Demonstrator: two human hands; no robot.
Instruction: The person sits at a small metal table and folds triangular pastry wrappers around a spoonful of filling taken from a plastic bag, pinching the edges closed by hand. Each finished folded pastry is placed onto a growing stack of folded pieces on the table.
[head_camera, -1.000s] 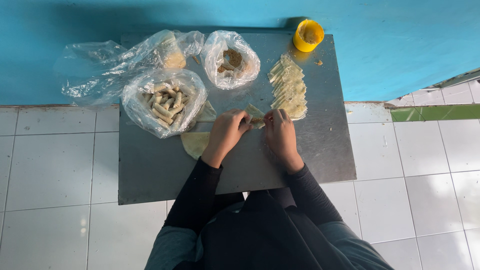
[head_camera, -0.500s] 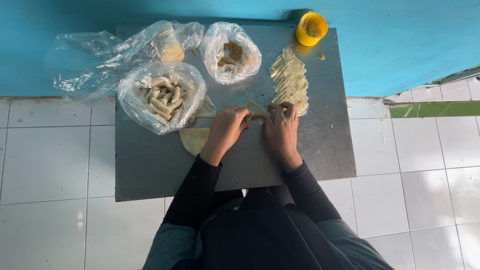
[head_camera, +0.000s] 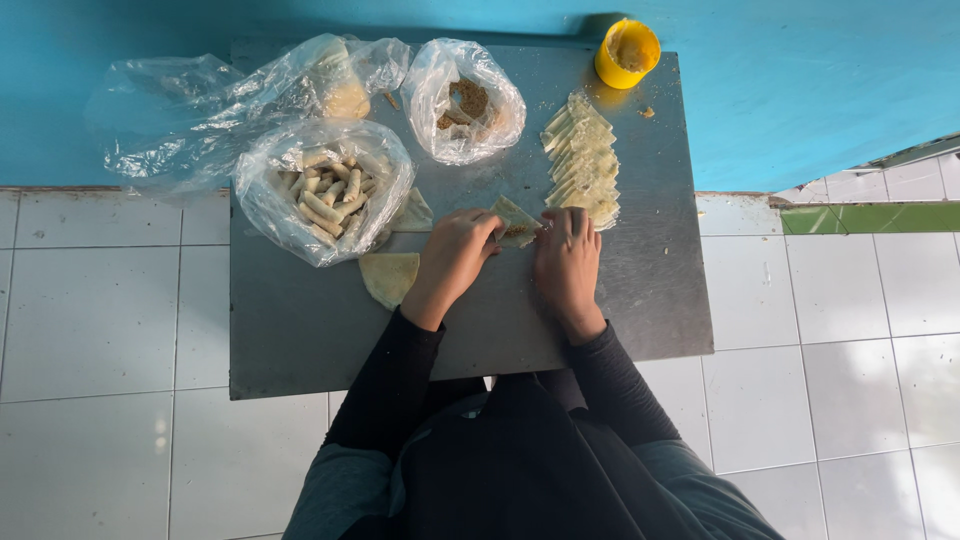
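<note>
Pastry wrapper (head_camera: 517, 221) is lying on the grey metal table (head_camera: 300, 330), pinched between both hands near the middle of the surface, and it is folded into a small triangle with a dark filling showing at its open edge. Its long axis is running roughly left to right, from one hand across to the other. The left hand (head_camera: 455, 255) is sitting on the left end of the piece, its fingers (head_camera: 487, 225) curled over and pressing the fold down; the right hand (head_camera: 567, 258) is lying on the right end with its fingers (head_camera: 578, 222) mostly flat and lightly bent, touching the wrapper's edge. Both hands are about equally near, though the left one is covering more of the pastry, and the piece is lying on the far side of both palms, just beyond the fingertips.

Just right and far of the wrapper, a row of finished folded pieces (head_camera: 583, 160) is lying in an overlapping line that is running towards a yellow cup (head_camera: 626, 52) at the far right corner. To the left, a plastic bag of rolled pastries (head_camera: 325, 190) is standing open, and a second bag with brown filling (head_camera: 465, 100) is sitting far of the hands. A loose flat wrapper (head_camera: 390, 275) is resting on the table beside the left wrist
</note>
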